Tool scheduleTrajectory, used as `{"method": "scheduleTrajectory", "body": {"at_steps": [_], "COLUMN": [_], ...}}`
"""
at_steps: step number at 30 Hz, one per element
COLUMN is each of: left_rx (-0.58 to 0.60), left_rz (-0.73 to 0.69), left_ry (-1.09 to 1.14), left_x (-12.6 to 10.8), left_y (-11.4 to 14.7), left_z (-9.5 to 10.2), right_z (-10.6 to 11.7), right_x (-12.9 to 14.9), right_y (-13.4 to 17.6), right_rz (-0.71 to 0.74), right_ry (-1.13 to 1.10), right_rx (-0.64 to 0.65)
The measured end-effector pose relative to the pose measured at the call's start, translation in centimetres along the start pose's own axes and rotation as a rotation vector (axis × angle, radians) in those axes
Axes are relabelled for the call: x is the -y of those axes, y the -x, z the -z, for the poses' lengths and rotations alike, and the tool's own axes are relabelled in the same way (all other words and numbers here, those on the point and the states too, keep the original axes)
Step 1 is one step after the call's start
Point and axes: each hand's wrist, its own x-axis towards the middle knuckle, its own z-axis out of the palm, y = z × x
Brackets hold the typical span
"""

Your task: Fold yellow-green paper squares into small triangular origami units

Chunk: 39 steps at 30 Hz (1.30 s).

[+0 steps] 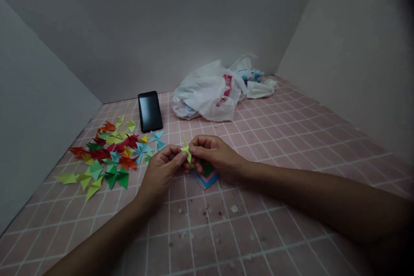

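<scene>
A small yellow origami crane point(187, 153) is pinched between my two hands above the table, one thin point of it sticking up. My left hand point(163, 168) grips its left side with thumb and fingers. From the right, my right hand point(215, 154) pinches it near the top, fingers curled. Under the right hand lies a stack of square coloured paper point(209, 180), with green, pink and blue edges showing and the rest covered. To the left, many folded paper cranes point(110, 151) in red, orange, yellow, green and blue lie in a loose pile.
A black smartphone point(150, 111) lies behind the paper pile. At the back, a white plastic bag point(207, 90) with red print sits beside a blue-and-white packet point(250, 74). The tablecloth point(274, 233) is pink with white grid lines and worn spots. Grey walls enclose the table's back and sides.
</scene>
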Motion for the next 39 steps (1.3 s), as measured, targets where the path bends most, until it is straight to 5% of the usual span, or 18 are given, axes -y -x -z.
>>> {"method": "scheduleTrajectory", "body": {"at_steps": [13, 22, 31, 39], "left_rx": [0.023, 0.029, -0.009, -0.071], "left_rz": [-0.100, -0.123, -0.135, -0.357], "left_ry": [-0.056, -0.043, -0.110, -0.306], "left_x": [0.3, 0.4, -0.2, -1.0], "left_y": [0.1, 0.0, 0.4, 1.4], "left_z": [0.4, 0.5, 0.0, -0.6], "right_z": [-0.2, -0.1, -0.1, 0.0], "right_x": [0.3, 0.3, 0.0, 0.0], "right_y": [-0.1, 0.1, -0.1, 0.5], "right_rz": [0.091, 0.056, 0.074, 0.482], "right_ry": [0.184, 0.038, 0.165, 0.613], "right_rx": [-0.022, 0.010, 0.013, -0.025]}}
